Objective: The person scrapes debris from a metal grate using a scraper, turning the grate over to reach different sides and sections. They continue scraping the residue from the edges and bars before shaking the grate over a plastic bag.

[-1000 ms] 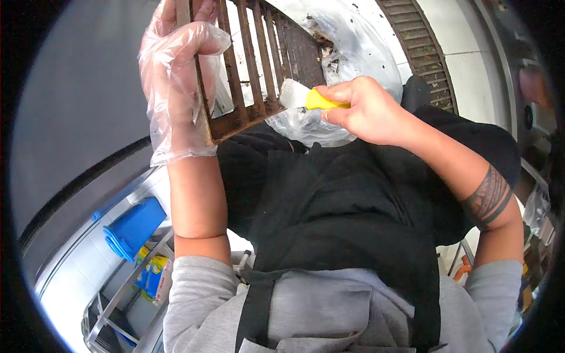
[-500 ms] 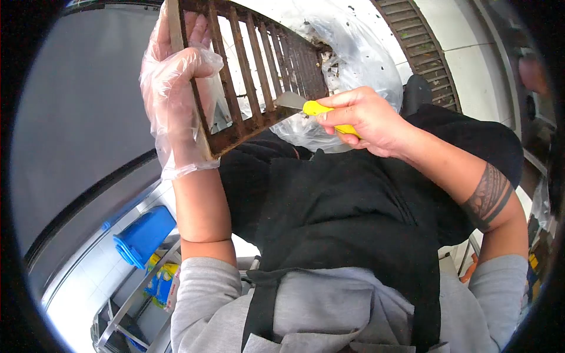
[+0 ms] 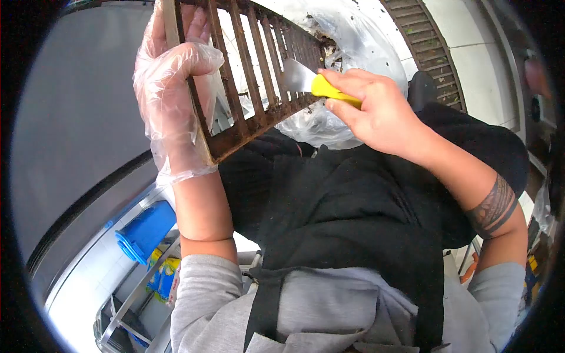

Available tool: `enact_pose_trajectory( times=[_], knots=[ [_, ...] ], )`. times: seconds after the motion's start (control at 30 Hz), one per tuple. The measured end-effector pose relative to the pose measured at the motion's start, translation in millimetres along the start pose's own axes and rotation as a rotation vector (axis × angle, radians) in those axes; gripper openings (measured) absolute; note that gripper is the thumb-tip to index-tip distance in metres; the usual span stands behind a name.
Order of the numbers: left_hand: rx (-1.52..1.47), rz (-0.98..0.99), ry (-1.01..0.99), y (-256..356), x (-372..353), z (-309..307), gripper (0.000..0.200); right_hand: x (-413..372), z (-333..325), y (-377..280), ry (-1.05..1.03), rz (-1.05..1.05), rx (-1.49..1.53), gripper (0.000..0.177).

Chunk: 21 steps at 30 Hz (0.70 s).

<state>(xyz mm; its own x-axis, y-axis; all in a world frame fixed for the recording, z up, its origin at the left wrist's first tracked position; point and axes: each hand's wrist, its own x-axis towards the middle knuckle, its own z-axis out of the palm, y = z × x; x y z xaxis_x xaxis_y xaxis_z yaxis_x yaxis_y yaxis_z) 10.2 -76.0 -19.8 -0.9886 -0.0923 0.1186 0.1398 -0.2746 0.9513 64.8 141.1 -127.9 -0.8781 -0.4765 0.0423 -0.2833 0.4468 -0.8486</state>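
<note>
In a clear plastic glove, my left hand (image 3: 176, 76) grips the near end of a rusty, dirt-caked metal drain grate (image 3: 254, 125), which is held tilted above my lap. My bare right hand (image 3: 376, 106) is closed around the yellow handle of a putty knife (image 3: 298, 76). The knife's flat metal blade lies against the grate's bars near the lower side rail. Beyond the grate, a clear plastic bag (image 3: 368, 44) holds dark debris, and part of it is hidden behind the bars.
Another slatted drain grate (image 3: 425, 50) is set in the white tiled floor (image 3: 477, 70) at upper right. A large grey panel (image 3: 82, 106) stands along the left. Below it are a blue bin (image 3: 147, 231), a yellow-and-blue packet (image 3: 165, 276) and a metal frame (image 3: 132, 297).
My right hand has moved the putty knife up and slightly right along the grate, with its blade turned more upward. My left hand and the grate stay nearly in place.
</note>
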Motion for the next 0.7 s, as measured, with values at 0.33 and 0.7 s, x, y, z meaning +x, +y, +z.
enact_pose_trajectory(
  times=[0.33,0.7],
  knots=[
    [0.125,0.042,0.05,-1,-5,11,0.091,6,-38,-9,-0.079,-0.372,-0.332,0.04],
    [0.084,0.025,0.037,-1,-8,19,0.091,1,-51,-14,-0.084,-0.24,-0.281,0.027]
  ],
)
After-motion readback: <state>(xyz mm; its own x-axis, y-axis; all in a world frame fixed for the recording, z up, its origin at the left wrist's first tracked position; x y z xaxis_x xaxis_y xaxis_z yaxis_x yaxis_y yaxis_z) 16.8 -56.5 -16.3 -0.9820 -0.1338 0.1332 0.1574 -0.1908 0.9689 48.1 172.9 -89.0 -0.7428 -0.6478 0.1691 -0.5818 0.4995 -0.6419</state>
